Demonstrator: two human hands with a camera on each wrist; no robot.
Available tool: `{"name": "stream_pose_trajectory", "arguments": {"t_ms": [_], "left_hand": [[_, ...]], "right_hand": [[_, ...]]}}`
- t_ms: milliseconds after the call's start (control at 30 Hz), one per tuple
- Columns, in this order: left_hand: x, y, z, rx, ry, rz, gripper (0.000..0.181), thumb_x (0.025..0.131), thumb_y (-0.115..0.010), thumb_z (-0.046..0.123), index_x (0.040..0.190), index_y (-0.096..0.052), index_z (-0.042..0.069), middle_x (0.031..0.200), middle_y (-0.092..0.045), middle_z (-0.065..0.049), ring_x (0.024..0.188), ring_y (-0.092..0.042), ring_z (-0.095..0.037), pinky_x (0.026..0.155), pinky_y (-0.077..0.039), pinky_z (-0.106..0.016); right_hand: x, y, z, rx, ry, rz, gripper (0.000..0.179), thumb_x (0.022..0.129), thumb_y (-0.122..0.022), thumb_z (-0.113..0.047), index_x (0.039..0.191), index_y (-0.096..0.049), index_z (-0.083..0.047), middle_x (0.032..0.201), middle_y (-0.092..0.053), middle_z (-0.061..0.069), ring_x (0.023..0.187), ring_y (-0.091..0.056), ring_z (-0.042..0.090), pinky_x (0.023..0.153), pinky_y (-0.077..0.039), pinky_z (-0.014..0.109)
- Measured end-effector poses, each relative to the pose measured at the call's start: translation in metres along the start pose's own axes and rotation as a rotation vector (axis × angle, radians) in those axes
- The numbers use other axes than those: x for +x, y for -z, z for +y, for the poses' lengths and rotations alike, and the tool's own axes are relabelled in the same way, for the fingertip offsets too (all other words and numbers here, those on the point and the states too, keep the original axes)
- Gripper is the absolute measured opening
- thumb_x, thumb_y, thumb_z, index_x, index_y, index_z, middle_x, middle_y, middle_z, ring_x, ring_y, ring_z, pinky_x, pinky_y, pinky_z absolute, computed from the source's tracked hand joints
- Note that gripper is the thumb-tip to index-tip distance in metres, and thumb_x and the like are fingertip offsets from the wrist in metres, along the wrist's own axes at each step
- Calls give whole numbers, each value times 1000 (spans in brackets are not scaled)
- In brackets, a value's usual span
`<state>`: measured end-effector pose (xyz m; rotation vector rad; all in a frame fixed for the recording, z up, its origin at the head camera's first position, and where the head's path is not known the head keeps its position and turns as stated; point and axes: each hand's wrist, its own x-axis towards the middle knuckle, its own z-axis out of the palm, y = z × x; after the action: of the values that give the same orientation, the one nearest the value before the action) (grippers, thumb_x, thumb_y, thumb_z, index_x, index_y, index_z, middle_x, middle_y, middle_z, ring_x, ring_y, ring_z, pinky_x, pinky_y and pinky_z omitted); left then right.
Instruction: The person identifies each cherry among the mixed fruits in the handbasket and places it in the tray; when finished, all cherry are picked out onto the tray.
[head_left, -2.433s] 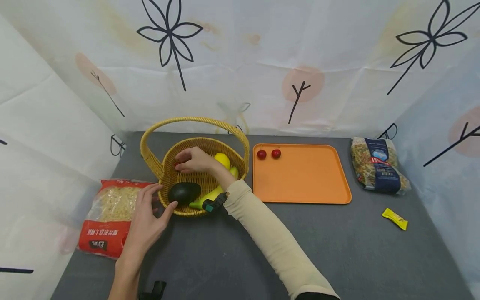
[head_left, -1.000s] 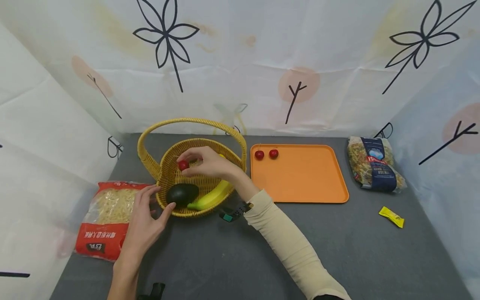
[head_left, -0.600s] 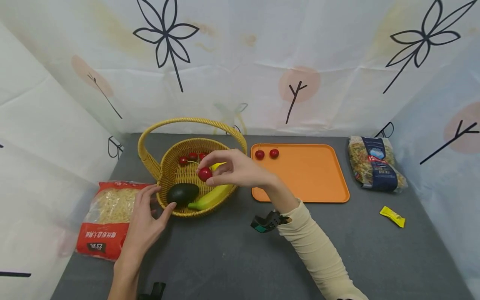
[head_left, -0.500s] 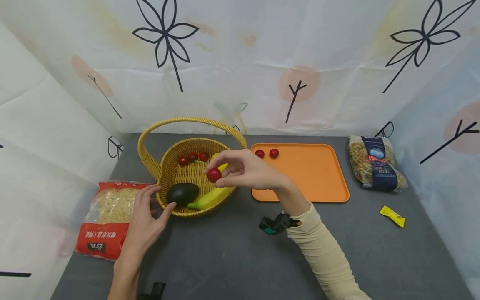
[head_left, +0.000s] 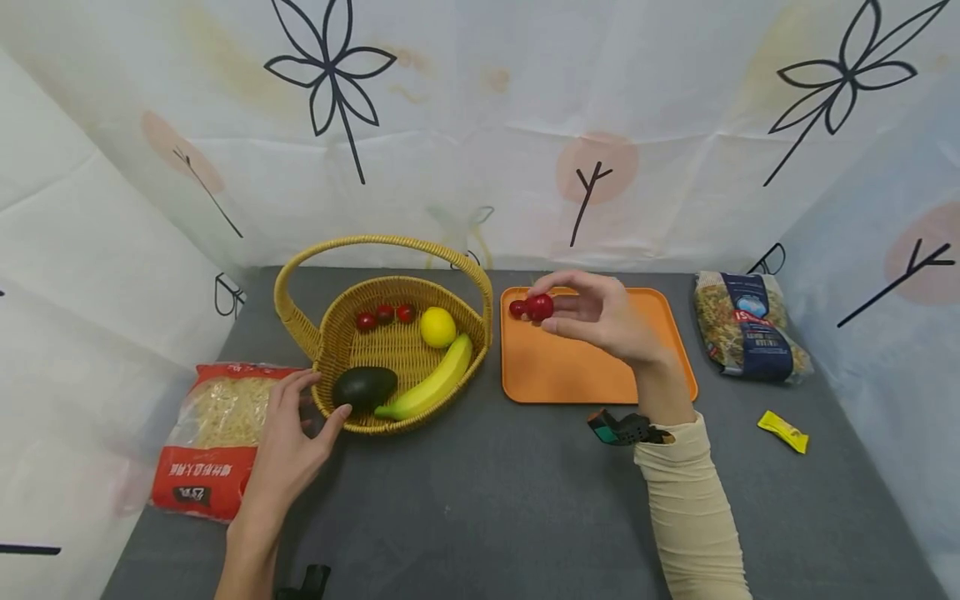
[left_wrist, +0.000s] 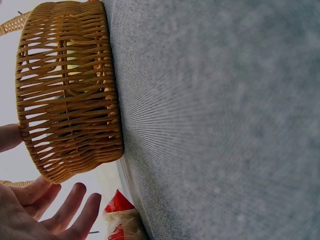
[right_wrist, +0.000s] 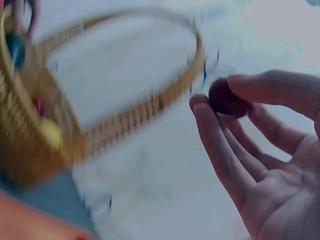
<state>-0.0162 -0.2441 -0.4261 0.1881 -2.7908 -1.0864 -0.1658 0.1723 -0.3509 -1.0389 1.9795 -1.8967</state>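
My right hand (head_left: 600,315) pinches a red cherry (head_left: 540,307) between thumb and fingertips, over the left back part of an orange tray (head_left: 558,371). One cherry (head_left: 517,309) shows on the tray beside it; another that lay there is hidden. In the right wrist view, the held cherry (right_wrist: 227,97) sits between thumb and index finger. My left hand (head_left: 288,450) holds the yellow wicker basket (head_left: 392,427) by its near left rim, thumb and fingertips on the edge. Inside lie an avocado (head_left: 365,388), a banana (head_left: 435,385), a lemon (head_left: 438,327) and several cherries (head_left: 385,314).
Left of the basket lies a red-and-clear bag of pasta (head_left: 217,442), partly behind the left hand. A second pasta bag (head_left: 750,327) with a blue label stands right of the tray, a small yellow packet (head_left: 783,432) in front of it. The basket's tall handle (head_left: 382,240) arches above.
My right hand has lifted a cherry out of the basket and carried it rightward over the tray. The lemon and the basket's other cherries are uncovered now. My left hand stays at the rim.
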Motion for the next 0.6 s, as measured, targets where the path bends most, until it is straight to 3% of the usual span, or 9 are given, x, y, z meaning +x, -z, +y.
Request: {"name": "stream_pose_trajectory", "arguments": {"t_ms": [133, 233, 367, 500, 600], "left_hand": [[0, 1, -1, 7, 4, -1, 71, 100, -79, 31, 157, -46, 3, 162, -43, -20, 132, -57, -40, 95, -55, -23], [1, 1, -1, 8, 1, 1, 71, 100, -79, 31, 157, -47, 3, 162, -43, -21, 131, -57, -40, 95, -56, -26], [0, 1, 0, 13, 1, -1, 71, 100, -79, 31, 157, -47, 3, 162, -43, -20, 131, -57, -40, 96, -58, -30], [0, 1, 0, 15, 2, 2, 71, 100, -79, 30, 157, -47, 3, 162, -43, -20, 131, -57, -39, 95, -56, -24], [0, 1, 0, 15, -2, 5, 71, 99, -80, 28, 157, -47, 2, 162, -43, -21, 131, -57, -40, 97, -59, -34]], "right_hand": [[-7, 24, 26, -72, -117, 143, 35, 98, -71, 6, 132, -63, 8, 128, -71, 5, 113, -78, 12, 95, -66, 27], [-12, 37, 46, -141, -231, 219, 38, 101, -71, 1, 137, -63, 9, 139, -66, 17, 120, -77, 14, 95, -63, 21], [-16, 50, 70, -230, -351, 298, 42, 102, -72, -3, 141, -63, 8, 150, -59, 31, 134, -70, 38, 92, -60, 12], [-18, 60, 93, -359, -410, 334, 42, 102, -73, -4, 142, -65, 6, 149, -61, 29, 135, -66, 51, 85, -55, 7], [-18, 65, 108, -477, -449, 337, 41, 101, -75, -7, 140, -66, 3, 144, -65, 27, 129, -70, 49, 84, -54, 11]]}}
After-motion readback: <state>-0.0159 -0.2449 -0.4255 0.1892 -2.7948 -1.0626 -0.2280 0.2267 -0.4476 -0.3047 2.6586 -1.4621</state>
